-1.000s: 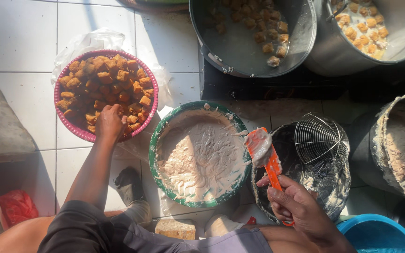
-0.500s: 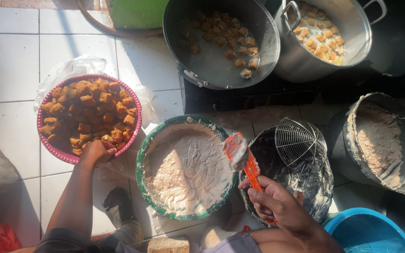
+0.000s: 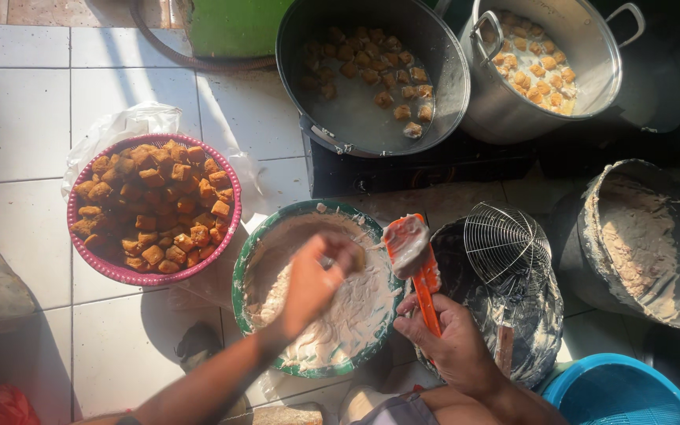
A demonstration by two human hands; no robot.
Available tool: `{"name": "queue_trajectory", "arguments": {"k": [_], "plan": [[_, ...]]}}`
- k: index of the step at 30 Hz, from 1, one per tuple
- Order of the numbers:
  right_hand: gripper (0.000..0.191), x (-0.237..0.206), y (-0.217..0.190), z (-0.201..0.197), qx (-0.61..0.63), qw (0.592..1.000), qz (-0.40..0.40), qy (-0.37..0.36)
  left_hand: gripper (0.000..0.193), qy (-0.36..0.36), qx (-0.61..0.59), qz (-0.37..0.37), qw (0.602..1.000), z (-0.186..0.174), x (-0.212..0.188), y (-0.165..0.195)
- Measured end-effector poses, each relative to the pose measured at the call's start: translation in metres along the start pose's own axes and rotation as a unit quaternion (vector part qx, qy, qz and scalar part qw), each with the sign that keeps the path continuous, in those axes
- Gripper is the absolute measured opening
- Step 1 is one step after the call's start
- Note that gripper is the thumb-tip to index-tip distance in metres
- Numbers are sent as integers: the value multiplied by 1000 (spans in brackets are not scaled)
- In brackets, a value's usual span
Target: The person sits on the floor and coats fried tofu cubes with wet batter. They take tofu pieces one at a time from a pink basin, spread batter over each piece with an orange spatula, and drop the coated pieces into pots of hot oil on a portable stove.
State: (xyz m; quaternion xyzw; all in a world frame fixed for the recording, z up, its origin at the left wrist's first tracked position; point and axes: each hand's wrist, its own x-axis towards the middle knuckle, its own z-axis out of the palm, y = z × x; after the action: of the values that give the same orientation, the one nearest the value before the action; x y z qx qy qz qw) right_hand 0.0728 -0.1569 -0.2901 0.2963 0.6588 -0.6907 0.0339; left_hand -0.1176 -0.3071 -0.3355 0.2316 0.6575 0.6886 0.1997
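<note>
My left hand (image 3: 315, 282) hovers over the green-rimmed bowl (image 3: 247, 260) of white batter, fingers closed around a small piece that is blurred. My right hand (image 3: 454, 345) grips an orange spatula (image 3: 419, 264) whose blade, coated in batter, rests at the bowl's right rim. A pink basket (image 3: 94, 258) heaped with brown fried cubes sits on the tiles to the left.
A dark wok (image 3: 442, 71) and a steel pot (image 3: 592, 86) with pieces in liquid stand on a stove at the top. A wire skimmer (image 3: 507, 245) lies on a foil-lined bowl, a crusted bucket (image 3: 643, 244) at right, a blue tub (image 3: 615, 389) below.
My left hand left the pink basket and moved right over the batter bowl. The right hand kept the spatula at the bowl's rim. The view shifted downward.
</note>
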Motion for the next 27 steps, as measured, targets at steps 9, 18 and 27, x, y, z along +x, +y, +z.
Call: {"name": "queue_trajectory", "arguments": {"k": [9, 18, 27], "plan": [[24, 14, 15, -1, 4, 989, -148, 20, 27, -117, -139, -156, 971, 32, -43, 27], [27, 5, 23, -15, 160, 978, -129, 27, 34, -188, -194, -96, 958, 44, -61, 17], [32, -13, 14, -6, 9, 989, -138, 58, 21, -62, -314, -225, 920, 44, -46, 12]]}}
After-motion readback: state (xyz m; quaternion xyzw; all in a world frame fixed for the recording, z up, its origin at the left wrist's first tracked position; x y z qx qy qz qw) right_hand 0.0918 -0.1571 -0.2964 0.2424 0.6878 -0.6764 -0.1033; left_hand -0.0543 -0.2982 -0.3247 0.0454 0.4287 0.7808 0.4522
